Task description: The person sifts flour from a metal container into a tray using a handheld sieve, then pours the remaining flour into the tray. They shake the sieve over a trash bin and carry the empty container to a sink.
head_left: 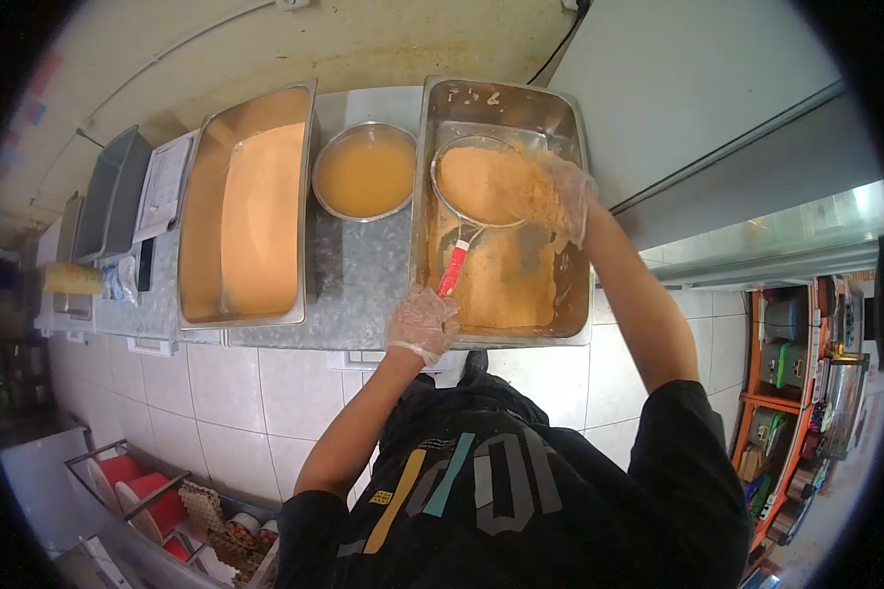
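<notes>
A stained, cream-coloured wall (383,39) rises behind a grey-topped table (349,304). The floor (231,383) below is pale and squarely tiled, and a crowded orange shelf (768,401) stands at the right.

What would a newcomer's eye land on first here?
Probably the red-handled sieve, heaped with orange powder over the right metal pan; the gloved left hand grips its handle while the gloved right hand is at its right edge. Next, the bed of similar powder in the left metal pan, then the bowl of orange liquid between the pans.
</notes>
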Demonstrator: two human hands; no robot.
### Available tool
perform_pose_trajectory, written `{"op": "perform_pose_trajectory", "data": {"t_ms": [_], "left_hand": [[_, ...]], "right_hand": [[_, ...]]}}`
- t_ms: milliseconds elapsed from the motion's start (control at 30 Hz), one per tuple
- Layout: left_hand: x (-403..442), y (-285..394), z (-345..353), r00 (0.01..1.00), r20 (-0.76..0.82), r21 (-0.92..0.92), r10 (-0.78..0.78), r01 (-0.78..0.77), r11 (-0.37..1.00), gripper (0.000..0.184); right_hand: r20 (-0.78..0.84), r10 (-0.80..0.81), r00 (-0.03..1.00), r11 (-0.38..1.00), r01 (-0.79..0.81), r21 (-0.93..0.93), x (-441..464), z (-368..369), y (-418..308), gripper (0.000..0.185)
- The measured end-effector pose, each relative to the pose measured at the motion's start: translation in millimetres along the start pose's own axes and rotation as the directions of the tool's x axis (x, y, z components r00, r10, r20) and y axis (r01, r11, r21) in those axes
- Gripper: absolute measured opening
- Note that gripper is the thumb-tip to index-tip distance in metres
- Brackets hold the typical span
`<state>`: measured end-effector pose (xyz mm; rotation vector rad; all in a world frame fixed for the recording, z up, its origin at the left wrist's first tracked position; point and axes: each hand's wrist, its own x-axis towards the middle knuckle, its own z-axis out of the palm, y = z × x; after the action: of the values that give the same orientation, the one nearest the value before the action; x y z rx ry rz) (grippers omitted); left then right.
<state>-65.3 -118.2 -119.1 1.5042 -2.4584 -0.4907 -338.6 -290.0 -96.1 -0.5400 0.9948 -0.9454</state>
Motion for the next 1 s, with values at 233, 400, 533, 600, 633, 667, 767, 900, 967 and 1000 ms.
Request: {"op": "perform_pose_trajectory", "data": {"t_ms": [233, 400, 533, 600, 633, 667, 767, 900, 967, 1000], "left_hand": [[2.1, 3.4, -7.3, 0.995, 0.085, 0.026, -0.044, 0.042, 0.999, 0.018], [2.9, 1.2, -5.7, 0.998, -0.054, -0.058, 0.016, -0.019, 0.998, 0.012], [4.2, 0.8, -2.8, 1.000, 0.004, -0.064, -0.031, 0.031, 0.997, 0.011], [2.4, -3.8, 5.2, 0.999, -0.040, -0.070, 0.006, -0.009, 0.998, 0.011], [2.4, -3.2, 5.9, 0.999, -0.035, -0.072, 0.000, -0.002, 0.997, 0.011], [3.6, -2.9, 5.1, 0.998, -0.059, -0.067, 0.004, -0.008, 0.998, 0.011], [5.1, 0.6, 0.4, 0.997, -0.079, -0.038, 0.023, -0.026, 0.999, 0.012], [6.5, -3.2, 3.0, 1.000, 0.006, -0.015, 0.000, 0.000, 1.000, 0.012], [5.3, -3.7, 6.6, 0.999, -0.032, -0.017, 0.006, -0.006, 1.000, 0.012], [5.4, -4.5, 7.0, 0.997, -0.073, -0.016, 0.014, -0.015, 1.000, 0.012]], "right_hand": [[-0.166, 0.201, 0.966, 0.488, -0.245, -0.838, -63.9, -69.8, 101.4, 0.022], [-0.380, 0.233, 0.895, 0.542, -0.444, -0.713, -69.3, 18.4, 148.4, 0.017], [-0.134, -0.135, 0.982, 0.275, -0.093, -0.957, -51.7, -23.4, 173.5, 0.024], [-0.528, -0.277, 0.803, 0.513, -0.341, -0.788, -53.1, 12.1, 129.6, 0.031], [-0.528, -0.270, 0.805, 0.511, -0.346, -0.787, -38.9, 4.1, 130.7, 0.031], [-0.396, -0.411, 0.821, 0.229, -0.327, -0.917, -22.4, -4.6, 133.9, 0.035], [0.006, -0.433, 0.902, -0.083, -0.034, -0.996, -12.4, -3.3, 143.5, 0.037], [0.572, -0.425, 0.702, -0.163, 0.562, -0.811, -3.3, 20.0, 187.5, 0.032], [0.599, 0.029, 0.800, 0.062, 0.597, -0.800, -32.5, 54.0, 148.0, 0.037], [0.603, 0.029, 0.797, 0.062, 0.601, -0.797, -29.8, 51.2, 152.3, 0.037]]}}
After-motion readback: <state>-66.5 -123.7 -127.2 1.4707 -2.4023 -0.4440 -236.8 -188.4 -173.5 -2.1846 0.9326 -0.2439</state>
